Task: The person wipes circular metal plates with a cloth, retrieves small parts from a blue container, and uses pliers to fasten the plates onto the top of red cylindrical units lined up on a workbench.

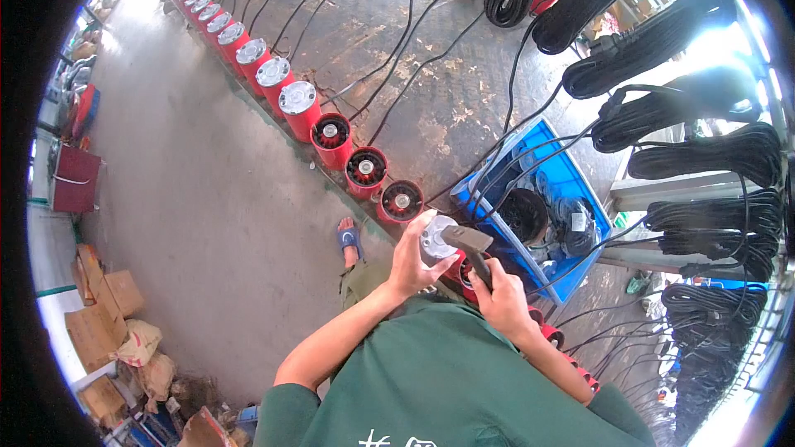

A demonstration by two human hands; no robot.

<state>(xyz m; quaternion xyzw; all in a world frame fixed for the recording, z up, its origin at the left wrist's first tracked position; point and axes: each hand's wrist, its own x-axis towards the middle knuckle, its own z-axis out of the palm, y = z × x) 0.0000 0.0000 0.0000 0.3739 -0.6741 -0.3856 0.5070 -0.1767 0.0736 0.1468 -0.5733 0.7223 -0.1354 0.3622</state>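
Note:
My left hand (pixel 411 263) is curled round the side of a silvery round end cap (pixel 436 237), thumb and fingers gripping its rim over a red cylinder in the row. In my right hand (pixel 503 302) is a hammer (pixel 469 242), its dark handle in my fist and its head above the cap's right edge. Just beyond stand open red motor housings (pixel 402 201) with dark insides and a pale centre. Farther up the row, red cylinders (pixel 298 109) wear silvery caps. My hands hide part of the nearest cylinder.
A blue crate (pixel 530 207) holding round parts stands right of my hands. Black cables run from the row across the worn tabletop (pixel 431 99) to coiled black cables (pixel 704 170) hanging at the right. Cardboard boxes (pixel 95 327) and a dark red box (pixel 76 180) lie at the left.

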